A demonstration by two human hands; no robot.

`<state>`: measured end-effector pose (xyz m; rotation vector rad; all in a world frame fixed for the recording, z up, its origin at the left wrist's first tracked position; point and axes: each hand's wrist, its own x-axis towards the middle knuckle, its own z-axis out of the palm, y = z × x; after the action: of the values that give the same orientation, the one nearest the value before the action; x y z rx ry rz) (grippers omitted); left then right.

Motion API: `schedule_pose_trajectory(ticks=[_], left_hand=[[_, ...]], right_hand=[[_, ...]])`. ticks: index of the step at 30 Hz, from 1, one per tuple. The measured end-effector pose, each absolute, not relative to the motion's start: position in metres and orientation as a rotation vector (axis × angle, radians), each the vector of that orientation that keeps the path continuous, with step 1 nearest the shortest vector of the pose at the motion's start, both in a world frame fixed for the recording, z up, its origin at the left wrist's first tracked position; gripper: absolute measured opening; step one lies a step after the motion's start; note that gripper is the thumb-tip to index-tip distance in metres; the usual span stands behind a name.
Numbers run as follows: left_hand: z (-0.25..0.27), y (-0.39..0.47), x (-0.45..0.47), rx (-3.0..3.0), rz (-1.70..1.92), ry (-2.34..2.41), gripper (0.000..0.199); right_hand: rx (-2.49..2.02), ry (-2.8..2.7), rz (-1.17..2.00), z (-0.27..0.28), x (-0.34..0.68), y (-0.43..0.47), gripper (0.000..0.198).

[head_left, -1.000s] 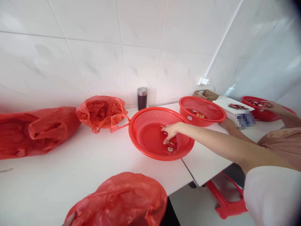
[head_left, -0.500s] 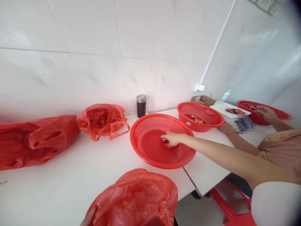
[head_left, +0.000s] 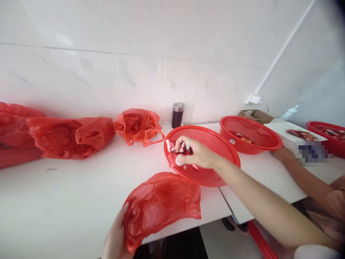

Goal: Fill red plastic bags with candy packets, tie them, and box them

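Observation:
My left hand (head_left: 118, 230) is closed on the left edge of a crumpled red plastic bag (head_left: 161, 205), its mouth spread open at the table's front edge. Over the near basket, my right hand (head_left: 198, 153) grips a few small red-and-white wrapped packets (head_left: 175, 145). They are blurred, so what is inside cannot be told. Below the hand is a red perforated plastic basket (head_left: 229, 153), its left part hidden by my hand and the packets. A small red-and-white piece shows just under my fingers.
Red plastic bags (head_left: 94, 138) line the left, with a tied-handle bag (head_left: 138, 126) beside a dark tumbler (head_left: 177, 115). A second red basket (head_left: 253, 145) holds a few packets. On the right, a co-worker's arm (head_left: 302, 169), a white scale-like box (head_left: 280, 127), another basket (head_left: 334, 144) and a cardboard box (head_left: 260, 116).
My right hand has lifted out of the basket's bottom with packets and moved toward the bag. My left hand has come further into view with the bag. The view has shifted left.

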<state>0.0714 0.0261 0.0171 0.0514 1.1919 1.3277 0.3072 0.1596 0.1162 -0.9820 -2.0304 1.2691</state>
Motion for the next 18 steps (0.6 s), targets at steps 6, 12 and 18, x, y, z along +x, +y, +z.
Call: schedule_pose_trajectory(ticks=[6, 12, 18], left_hand=[[0.012, 0.031, 0.078, -0.073, 1.378, 1.096, 0.018], [0.007, 0.038, 0.051, 0.242, 1.669, 1.261, 0.018], [0.021, 0.034, 0.031, 1.025, 1.563, 1.759, 0.038]], right_hand=[[-0.805, -1.995, 0.798, -0.005, 0.221, 0.097, 0.019], [-0.498, -2.54, 0.642, -0.048, 0.205, 0.101, 0.018], [-0.758, -2.572, 1.02, -0.002, 0.203, 0.124, 0.042]])
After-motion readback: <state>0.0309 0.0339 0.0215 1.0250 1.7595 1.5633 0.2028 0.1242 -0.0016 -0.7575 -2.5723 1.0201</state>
